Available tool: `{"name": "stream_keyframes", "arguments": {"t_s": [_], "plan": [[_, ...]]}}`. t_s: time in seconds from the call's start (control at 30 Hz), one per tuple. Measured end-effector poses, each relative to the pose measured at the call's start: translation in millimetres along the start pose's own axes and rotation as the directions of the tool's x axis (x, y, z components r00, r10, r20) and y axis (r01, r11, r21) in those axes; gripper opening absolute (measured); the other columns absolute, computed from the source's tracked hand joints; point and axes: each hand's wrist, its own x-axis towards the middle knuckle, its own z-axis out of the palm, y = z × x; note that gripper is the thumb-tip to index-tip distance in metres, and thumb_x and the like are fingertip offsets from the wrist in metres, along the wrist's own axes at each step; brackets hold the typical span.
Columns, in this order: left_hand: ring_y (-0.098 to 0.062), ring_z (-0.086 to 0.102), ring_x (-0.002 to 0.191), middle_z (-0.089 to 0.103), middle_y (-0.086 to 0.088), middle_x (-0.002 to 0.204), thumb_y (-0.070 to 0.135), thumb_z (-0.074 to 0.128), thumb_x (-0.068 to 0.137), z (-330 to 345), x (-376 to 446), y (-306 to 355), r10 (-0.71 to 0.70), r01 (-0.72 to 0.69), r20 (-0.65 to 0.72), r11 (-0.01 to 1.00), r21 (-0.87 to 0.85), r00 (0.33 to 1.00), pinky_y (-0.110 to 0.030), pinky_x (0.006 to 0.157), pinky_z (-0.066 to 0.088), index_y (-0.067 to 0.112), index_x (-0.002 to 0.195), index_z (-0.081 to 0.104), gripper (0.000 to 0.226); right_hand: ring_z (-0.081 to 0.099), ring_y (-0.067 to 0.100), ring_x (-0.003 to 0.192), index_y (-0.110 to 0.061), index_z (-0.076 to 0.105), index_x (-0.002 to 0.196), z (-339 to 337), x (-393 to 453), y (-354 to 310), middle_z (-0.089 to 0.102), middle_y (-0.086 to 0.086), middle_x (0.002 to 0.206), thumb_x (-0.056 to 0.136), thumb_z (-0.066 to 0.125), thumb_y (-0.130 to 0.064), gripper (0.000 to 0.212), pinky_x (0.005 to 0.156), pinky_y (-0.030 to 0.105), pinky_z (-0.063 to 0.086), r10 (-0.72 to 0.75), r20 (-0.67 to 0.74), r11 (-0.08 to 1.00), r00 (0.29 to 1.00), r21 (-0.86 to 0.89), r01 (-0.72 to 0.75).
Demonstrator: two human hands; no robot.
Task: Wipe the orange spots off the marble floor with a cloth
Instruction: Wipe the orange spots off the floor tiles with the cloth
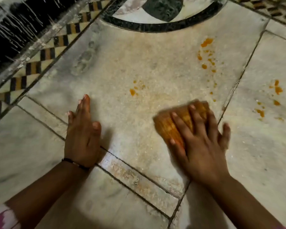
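An orange-stained cloth (180, 119) is pressed flat onto the marble floor (122, 63) by the right hand (200, 139), with the fingers spread wide over it and not curled around it. The hand and cloth look blurred. The left hand (82, 134) is laid open and flat on the floor, well apart from the cloth, with a thin dark band (75, 163) seen at its wrist. Orange spots (205, 53) are seen on the floor beyond the cloth, a small group (134, 90) is seen between the hands and farther out, and more spots (273, 98) are seen on the next slab to the right.
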Motion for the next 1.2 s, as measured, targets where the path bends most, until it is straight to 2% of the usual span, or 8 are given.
{"name": "stream_keyframes", "arguments": {"t_s": [0.13, 0.23, 0.33, 0.57, 0.8, 0.93, 1.07, 1.2], "plan": [[-0.014, 0.007, 0.146, 0.012, -0.003, 0.157, 0.066, 0.0, 0.091, -2, -4, -2, 0.014, -0.014, -0.003, 0.998, -0.063, 1.0, -0.035, 0.118, -0.001, 0.004, 0.15, 0.011, 0.086, 0.017, 0.029, 0.143, -0.023, 0.038, 0.144, 7, -61, -25, 0.023, 0.003, 0.155, 0.082, 0.04, -0.048, 0.066, 0.113, 0.056, 0.005, -0.15, 0.007, 0.989, 0.989, -0.011, 0.15], [-0.017, 0.009, 0.146, 0.012, -0.005, 0.157, 0.066, 0.002, 0.091, -1, -2, -2, -0.011, 0.006, -0.048, 0.994, -0.11, 0.999, -0.031, 0.118, -0.002, 0.006, 0.15, 0.01, 0.085, 0.03, 0.024, 0.139, -0.026, 0.039, 0.143, 13, -57, -66, 0.031, 0.0, 0.153, 0.08, 0.047, -0.044, 0.066, 0.11, 0.057, 0.014, -0.436, 0.067, 0.9, 0.897, 0.027, 0.435], [-0.019, 0.012, 0.145, 0.014, -0.008, 0.157, 0.068, 0.003, 0.09, -2, -3, -2, -0.036, 0.022, -0.087, 0.988, -0.155, 0.996, -0.03, 0.118, -0.002, 0.006, 0.149, 0.01, 0.086, 0.029, 0.021, 0.14, -0.03, 0.039, 0.141, 18, -10, -101, 0.034, -0.004, 0.152, 0.082, 0.049, -0.04, 0.06, 0.111, 0.056, 0.01, -0.555, 0.055, 0.832, 0.83, 0.057, 0.552], [-0.015, 0.008, 0.144, 0.013, -0.009, 0.157, 0.069, -0.001, 0.088, 1, 1, -5, -0.069, 0.071, -0.025, 0.995, 0.072, 0.997, -0.035, 0.116, -0.005, 0.007, 0.15, 0.008, 0.087, 0.011, 0.018, 0.145, -0.036, 0.017, 0.149, -5, 121, -95, 0.013, -0.008, 0.158, 0.096, 0.034, -0.038, 0.056, 0.113, 0.05, 0.0, -0.404, 0.032, 0.914, 0.914, 0.057, 0.402], [-0.019, 0.002, 0.146, 0.006, -0.007, 0.159, 0.066, -0.003, 0.087, 8, 4, 6, -0.102, 0.059, 0.08, 0.904, 0.423, 0.992, -0.051, 0.114, -0.007, 0.009, 0.151, 0.009, 0.086, 0.021, 0.024, 0.143, -0.029, 0.027, 0.148, -2, 54, -25, 0.024, -0.004, 0.156, 0.094, 0.034, -0.038, 0.055, 0.113, 0.05, 0.003, -0.19, -0.069, 0.982, 0.979, 0.007, 0.191], [-0.02, 0.002, 0.146, 0.006, -0.009, 0.159, 0.063, -0.007, 0.087, 7, 4, 5, -0.104, 0.044, 0.11, 0.892, 0.449, 0.988, -0.051, 0.114, -0.006, 0.008, 0.151, 0.01, 0.086, 0.03, 0.025, 0.14, -0.023, 0.038, 0.143, 15, 27, -70, 0.037, -0.003, 0.15, 0.084, 0.055, -0.03, 0.062, 0.108, 0.056, 0.008, -0.304, -0.054, 0.952, 0.951, 0.016, 0.305], [-0.019, 0.004, 0.146, 0.006, -0.008, 0.159, 0.059, 0.0, 0.09, 8, 4, 4, -0.101, 0.051, 0.097, 0.905, 0.422, 0.99, -0.049, 0.114, -0.008, 0.009, 0.151, 0.012, 0.08, 0.009, 0.019, 0.146, -0.029, 0.018, 0.149, 5, 85, -106, 0.016, -0.008, 0.158, 0.096, 0.035, -0.03, 0.056, 0.109, 0.059, -0.006, -0.482, 0.033, 0.876, 0.875, 0.008, 0.482], [-0.019, 0.006, 0.146, 0.006, -0.006, 0.159, 0.056, 0.005, 0.09, 9, 2, 3, -0.102, 0.06, 0.078, 0.905, 0.422, 0.992, -0.049, 0.114, -0.007, 0.009, 0.151, 0.01, 0.077, -0.001, 0.016, 0.146, -0.036, 0.011, 0.149, -14, 143, -75, 0.006, -0.011, 0.159, 0.098, 0.028, -0.037, 0.054, 0.107, 0.066, -0.006, -0.333, 0.057, 0.942, 0.941, 0.074, 0.328]]}}
